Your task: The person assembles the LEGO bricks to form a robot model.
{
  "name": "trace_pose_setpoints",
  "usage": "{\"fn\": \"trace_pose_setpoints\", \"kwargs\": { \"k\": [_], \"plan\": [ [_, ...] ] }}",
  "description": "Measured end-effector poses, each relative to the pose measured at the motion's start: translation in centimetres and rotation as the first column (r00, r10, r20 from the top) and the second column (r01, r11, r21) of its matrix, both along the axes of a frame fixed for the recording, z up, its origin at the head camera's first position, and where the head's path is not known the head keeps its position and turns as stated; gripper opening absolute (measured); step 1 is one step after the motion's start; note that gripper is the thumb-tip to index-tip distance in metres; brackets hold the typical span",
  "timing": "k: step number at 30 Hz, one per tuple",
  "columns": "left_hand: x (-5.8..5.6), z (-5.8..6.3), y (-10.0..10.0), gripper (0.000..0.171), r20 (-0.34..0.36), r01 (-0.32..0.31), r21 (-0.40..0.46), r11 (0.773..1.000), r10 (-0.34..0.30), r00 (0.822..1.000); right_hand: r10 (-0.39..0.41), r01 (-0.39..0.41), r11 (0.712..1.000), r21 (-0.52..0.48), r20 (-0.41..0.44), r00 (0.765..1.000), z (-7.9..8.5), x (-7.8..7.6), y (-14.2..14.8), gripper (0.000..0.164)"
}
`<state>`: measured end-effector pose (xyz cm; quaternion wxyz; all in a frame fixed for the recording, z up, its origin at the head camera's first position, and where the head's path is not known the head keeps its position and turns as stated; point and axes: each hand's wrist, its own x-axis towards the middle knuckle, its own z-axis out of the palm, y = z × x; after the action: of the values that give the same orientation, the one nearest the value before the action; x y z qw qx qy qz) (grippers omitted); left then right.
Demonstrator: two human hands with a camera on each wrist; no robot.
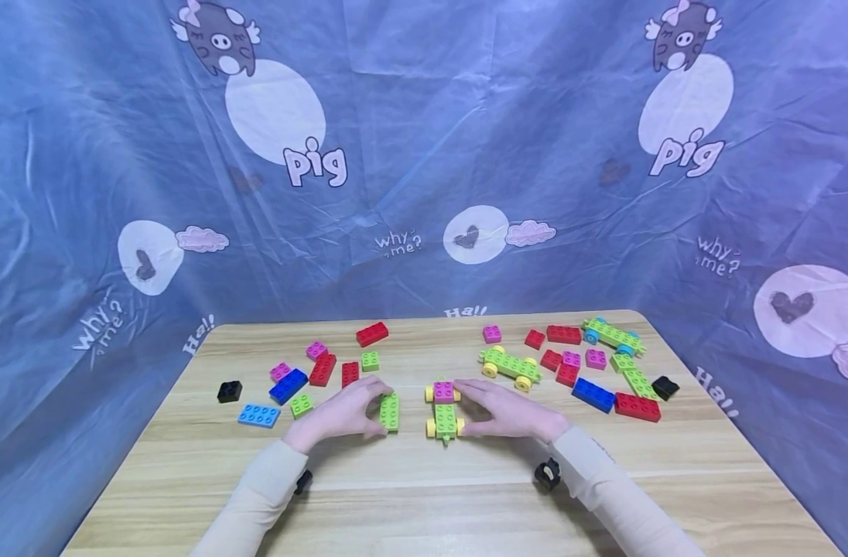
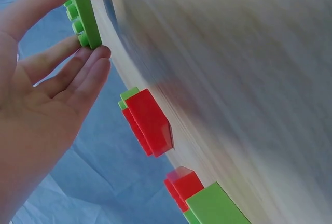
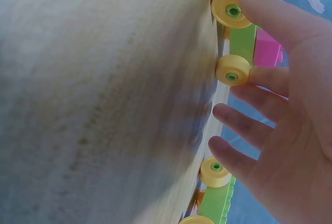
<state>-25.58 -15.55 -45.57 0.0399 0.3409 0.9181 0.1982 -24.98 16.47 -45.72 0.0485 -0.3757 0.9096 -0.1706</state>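
My left hand (image 1: 343, 410) holds a long lime-green brick (image 1: 390, 412) by its ends, thumb at the near end and fingers at the far end. In the left wrist view the studs of this brick (image 2: 88, 19) face away from the table. Just right of it stands a small lime-green car base (image 1: 446, 422) with yellow wheels and a pink brick (image 1: 443, 392) on its far half. My right hand (image 1: 504, 408) is along the car's right side, fingers spread. In the right wrist view its thumb overlaps one yellow wheel (image 3: 231, 9) and the index finger is close by the other.
Left of the hands lie loose bricks, among them a light blue one (image 1: 259, 415), a blue one (image 1: 288, 386) and a black one (image 1: 230, 391). On the right stand another yellow-wheeled car base (image 1: 511, 367), a blue-wheeled one (image 1: 613, 336) and several red bricks (image 1: 637, 407).
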Motion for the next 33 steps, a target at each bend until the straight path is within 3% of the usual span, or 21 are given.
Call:
{"fn": "trace_pose_setpoints", "kwargs": {
  "k": [17, 33],
  "plan": [
    [0.1, 1.3, 1.9, 0.062, -0.009, -0.021, 0.053, 0.998, 0.021, 1.000, 0.000, 0.000, 1.000, 0.008, -0.005, 1.000, 0.1, 0.1, -0.1, 0.082],
    [-1.0, 2.0, 4.1, 0.065, -0.022, -0.003, 0.102, 0.995, 0.005, 1.000, -0.008, 0.008, 1.000, 0.007, 0.002, 1.000, 0.0, 0.0, 0.1, 0.082]
  ]
}}
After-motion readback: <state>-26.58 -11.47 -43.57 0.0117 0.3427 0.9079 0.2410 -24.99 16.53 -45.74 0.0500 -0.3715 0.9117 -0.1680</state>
